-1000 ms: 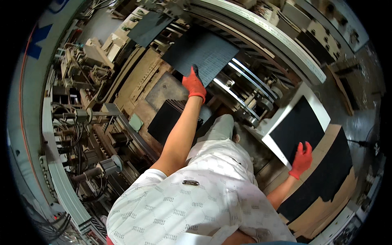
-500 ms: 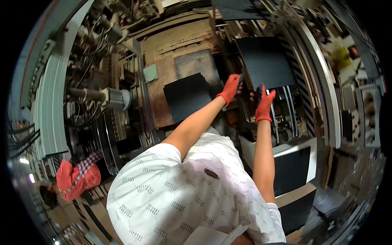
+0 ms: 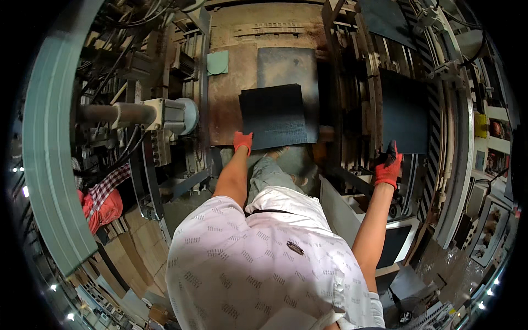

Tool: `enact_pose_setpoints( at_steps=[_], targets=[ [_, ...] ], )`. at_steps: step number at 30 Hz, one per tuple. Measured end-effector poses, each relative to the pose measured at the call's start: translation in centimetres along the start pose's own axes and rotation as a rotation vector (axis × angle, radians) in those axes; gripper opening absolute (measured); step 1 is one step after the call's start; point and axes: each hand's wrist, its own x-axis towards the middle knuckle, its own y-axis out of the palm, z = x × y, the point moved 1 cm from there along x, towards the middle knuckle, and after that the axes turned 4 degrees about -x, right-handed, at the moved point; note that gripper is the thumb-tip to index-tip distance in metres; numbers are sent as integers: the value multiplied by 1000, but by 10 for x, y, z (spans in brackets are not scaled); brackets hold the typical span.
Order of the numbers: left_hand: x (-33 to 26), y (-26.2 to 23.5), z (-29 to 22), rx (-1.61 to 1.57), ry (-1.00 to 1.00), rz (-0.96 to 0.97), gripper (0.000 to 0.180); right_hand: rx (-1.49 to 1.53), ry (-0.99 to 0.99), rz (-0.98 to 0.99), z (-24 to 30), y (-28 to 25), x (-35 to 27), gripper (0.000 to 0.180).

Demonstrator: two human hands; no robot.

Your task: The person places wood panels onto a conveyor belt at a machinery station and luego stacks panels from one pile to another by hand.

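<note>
My left hand (image 3: 242,143), in a red glove, is closed at the near left corner of a black sheet (image 3: 273,118). That sheet lies on top of a small stack, its near part showing a textured pattern. Beneath the stack is a grey plate (image 3: 287,66) on a brown board (image 3: 234,82). My right hand (image 3: 388,166), in a red glove with dark fingertips, is at the near edge of another dark sheet (image 3: 406,113) lying on the machine rails to the right. Its fingers are apart; whether they touch that sheet I cannot tell.
A pale green piece (image 3: 218,63) lies on the board's far left. A metal cylinder (image 3: 170,116) juts in from the left machine frame. Long rails (image 3: 459,126) run along the right. Another person in a red top (image 3: 103,209) is at the lower left.
My left hand has moved left and nearer, from the gap between the two stations to the stack's corner. My right hand has shifted right in the picture. The view has turned.
</note>
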Motion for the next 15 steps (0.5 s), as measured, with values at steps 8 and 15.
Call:
enact_pose_setpoints(
  at_steps=[8, 15],
  targets=[
    [-13, 1, 27, -377, 23, 197, 58, 156, 84, -65, -14, -15, 4, 46],
    [-34, 22, 58, -361, 378, 219, 41, 67, 70, -148, -1, 4, -6, 63]
  ],
)
